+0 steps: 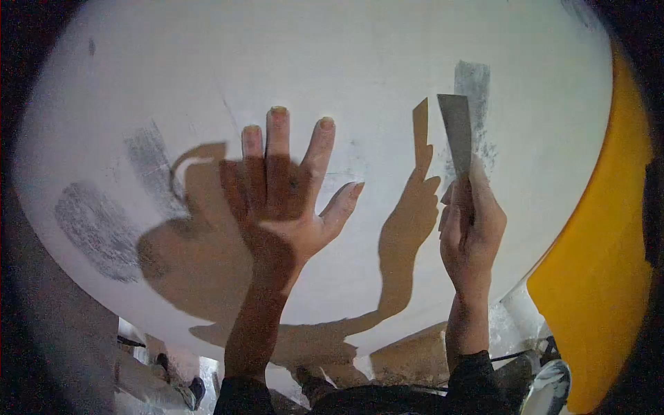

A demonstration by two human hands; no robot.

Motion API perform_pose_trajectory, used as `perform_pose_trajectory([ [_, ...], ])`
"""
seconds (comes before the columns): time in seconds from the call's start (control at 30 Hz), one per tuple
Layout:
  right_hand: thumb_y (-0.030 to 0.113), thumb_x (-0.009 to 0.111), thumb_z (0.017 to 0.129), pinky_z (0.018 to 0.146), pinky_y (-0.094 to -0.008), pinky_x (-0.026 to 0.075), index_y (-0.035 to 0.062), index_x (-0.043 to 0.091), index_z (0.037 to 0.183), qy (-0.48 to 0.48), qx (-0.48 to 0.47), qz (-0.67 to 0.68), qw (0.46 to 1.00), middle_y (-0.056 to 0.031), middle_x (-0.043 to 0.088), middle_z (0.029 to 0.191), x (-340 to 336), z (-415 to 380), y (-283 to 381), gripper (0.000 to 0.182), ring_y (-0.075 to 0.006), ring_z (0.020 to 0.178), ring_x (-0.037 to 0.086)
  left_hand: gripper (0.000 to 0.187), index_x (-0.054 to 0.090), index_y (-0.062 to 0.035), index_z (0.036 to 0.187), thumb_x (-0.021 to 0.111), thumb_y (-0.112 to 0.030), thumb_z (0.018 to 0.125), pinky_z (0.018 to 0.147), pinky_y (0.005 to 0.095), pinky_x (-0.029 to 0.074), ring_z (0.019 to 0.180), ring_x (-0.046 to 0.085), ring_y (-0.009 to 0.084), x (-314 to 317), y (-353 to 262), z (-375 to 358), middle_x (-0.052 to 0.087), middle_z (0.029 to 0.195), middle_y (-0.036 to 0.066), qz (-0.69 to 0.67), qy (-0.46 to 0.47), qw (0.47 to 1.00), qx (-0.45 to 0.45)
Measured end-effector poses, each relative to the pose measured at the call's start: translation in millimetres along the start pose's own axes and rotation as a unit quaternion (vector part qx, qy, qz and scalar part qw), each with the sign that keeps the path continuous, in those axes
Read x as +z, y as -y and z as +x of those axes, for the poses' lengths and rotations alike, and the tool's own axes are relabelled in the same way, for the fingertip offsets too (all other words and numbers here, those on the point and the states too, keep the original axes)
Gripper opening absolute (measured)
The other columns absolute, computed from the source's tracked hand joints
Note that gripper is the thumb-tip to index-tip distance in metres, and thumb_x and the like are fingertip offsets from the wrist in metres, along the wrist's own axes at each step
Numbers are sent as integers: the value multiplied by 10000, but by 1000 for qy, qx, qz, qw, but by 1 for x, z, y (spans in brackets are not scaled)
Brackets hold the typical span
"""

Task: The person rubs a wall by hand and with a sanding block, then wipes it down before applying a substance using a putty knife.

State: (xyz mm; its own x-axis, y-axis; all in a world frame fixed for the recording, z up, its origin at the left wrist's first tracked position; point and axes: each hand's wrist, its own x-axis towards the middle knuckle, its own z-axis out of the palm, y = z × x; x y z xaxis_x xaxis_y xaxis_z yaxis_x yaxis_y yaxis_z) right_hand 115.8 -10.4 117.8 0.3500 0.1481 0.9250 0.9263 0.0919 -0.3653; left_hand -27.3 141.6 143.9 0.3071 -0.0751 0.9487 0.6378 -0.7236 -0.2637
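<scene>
My left hand [290, 187] lies with fingers spread against a broad white surface [387, 55], its palm side hidden. My right hand [474, 228] is wrapped round the handle of a putty knife [456, 124], whose flat grey blade points up and away from me. Behind the blade's upper end runs a grey smeared strip [473, 72] on the white surface. Another grey smear [155, 162] and a scuffed oval patch [97, 228] lie to the left of my left hand.
Shadows of my head and arms fall across the white surface. An orange-yellow surface [588, 290] borders it on the right. Below its lower edge show a stained floor [408, 356] and a shoe [550, 387] at the bottom right.
</scene>
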Motion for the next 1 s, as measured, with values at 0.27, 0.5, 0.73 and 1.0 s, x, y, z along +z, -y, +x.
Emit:
perform_pose_trajectory([
  [0.27, -44, 442, 856, 528, -211, 409, -61, 445, 1259, 29, -21, 36, 999, -78, 515, 693, 4, 8, 3, 403, -96, 570, 493, 763, 386, -212, 1370, 628, -545, 728, 997, 607, 196, 1270, 290, 458, -3, -2, -1, 271, 1427, 223, 18, 28, 999, 8],
  [0.5, -60, 488, 840, 560, -232, 431, -50, 475, 1242, 20, -63, 38, 997, -99, 542, 692, 12, 15, 8, 403, -121, 600, 537, 762, 398, -237, 1344, 669, -533, 697, 962, 596, 231, 1220, 344, 406, -4, 0, -1, 318, 1395, 179, 13, 7, 1000, 12],
  [0.73, -55, 506, 847, 586, -252, 452, -17, 495, 1243, 19, -61, 29, 998, -132, 558, 709, 10, 17, 6, 397, -150, 625, 567, 770, 429, -279, 1305, 721, -526, 636, 923, 587, 270, 1197, 366, 358, 0, -4, 1, 371, 1363, 123, 14, 7, 1000, -1],
  [1.0, -18, 507, 879, 581, -269, 458, -21, 502, 1233, 30, -39, 2, 999, -158, 591, 753, 6, 16, 11, 353, -161, 634, 582, 755, 433, -240, 1314, 687, -527, 663, 978, 589, 230, 1210, 347, 406, -3, -6, 1, 334, 1380, 176, 32, 36, 999, -1],
])
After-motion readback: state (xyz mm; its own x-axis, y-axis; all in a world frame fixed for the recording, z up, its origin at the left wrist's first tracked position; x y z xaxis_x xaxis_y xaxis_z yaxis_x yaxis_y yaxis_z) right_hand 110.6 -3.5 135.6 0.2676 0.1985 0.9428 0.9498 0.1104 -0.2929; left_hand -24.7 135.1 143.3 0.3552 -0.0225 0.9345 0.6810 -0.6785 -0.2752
